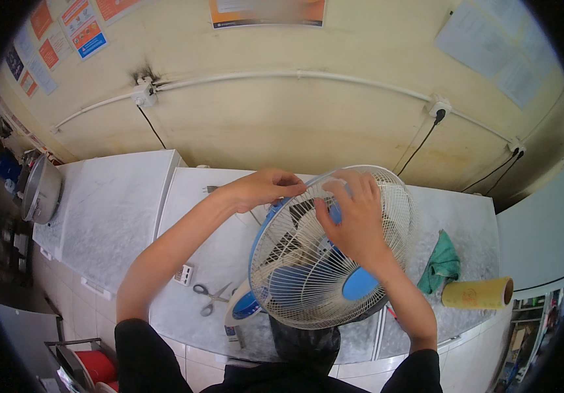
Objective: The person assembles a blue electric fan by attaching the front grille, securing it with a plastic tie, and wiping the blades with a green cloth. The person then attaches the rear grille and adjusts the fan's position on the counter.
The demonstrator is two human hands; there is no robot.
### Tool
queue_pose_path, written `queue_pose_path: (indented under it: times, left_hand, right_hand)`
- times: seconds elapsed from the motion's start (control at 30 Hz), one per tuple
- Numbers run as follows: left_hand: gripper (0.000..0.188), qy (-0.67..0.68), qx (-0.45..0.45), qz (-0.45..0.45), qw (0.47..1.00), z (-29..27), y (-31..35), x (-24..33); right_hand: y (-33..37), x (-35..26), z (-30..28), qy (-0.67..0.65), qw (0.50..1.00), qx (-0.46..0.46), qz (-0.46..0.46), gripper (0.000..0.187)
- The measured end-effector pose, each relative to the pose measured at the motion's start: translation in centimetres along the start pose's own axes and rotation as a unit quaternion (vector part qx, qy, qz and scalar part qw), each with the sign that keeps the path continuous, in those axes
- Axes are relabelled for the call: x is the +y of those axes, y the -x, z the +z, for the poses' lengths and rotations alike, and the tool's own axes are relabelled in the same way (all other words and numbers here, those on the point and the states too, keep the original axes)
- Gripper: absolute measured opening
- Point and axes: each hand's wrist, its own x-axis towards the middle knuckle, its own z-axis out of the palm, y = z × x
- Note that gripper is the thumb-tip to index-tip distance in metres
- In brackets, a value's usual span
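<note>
A table fan (301, 288) with a round white wire grille, blue rim band and blue blades lies tilted in front of me. Its white base with a blue panel (246, 306) shows at the lower left of the grille. My left hand (262, 190) is closed in a pinch on the grille's upper left rim. Over the upper front of the grille lies my right hand (355, 223), fingers bent but apart, thumb spread, touching the wires. Beside the base are scissors (210, 298) with dark handles. Black plastic (305, 340) sits below the fan, partly hidden.
On the white worktop (115, 203) are a small white block (183, 274), a green cloth (442, 263) and a yellow cylinder (477, 293). A metal pot (41, 190) stands far left. Wall sockets (440, 107) with hanging black cables line the back wall.
</note>
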Motion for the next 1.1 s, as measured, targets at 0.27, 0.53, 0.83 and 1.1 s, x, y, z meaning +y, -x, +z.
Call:
queue_pose_path:
  times: [0.27,0.53,0.83,1.1]
  left_hand:
    - [0.033,-0.101,0.026,0.045,0.993,0.2,1.1,1.4]
    - [0.027,-0.165,0.061,0.093,0.98,0.9,1.1,1.7]
    - [0.027,-0.359,0.085,0.252,0.894,1.4,0.7,1.8]
    - [0.025,-0.336,0.099,0.267,0.898,1.6,0.7,1.2]
  right_hand:
    - [-0.9,-3.2,-0.1,0.16,0.98,-0.072,0.097,0.034]
    - [0.0,-2.8,-1.3,0.046,0.997,0.003,0.063,0.028]
    - [0.3,-0.9,0.8,0.022,0.998,0.053,-0.004,0.023]
    - [0.4,-1.1,0.8,0.02,0.999,0.045,-0.015,0.022]
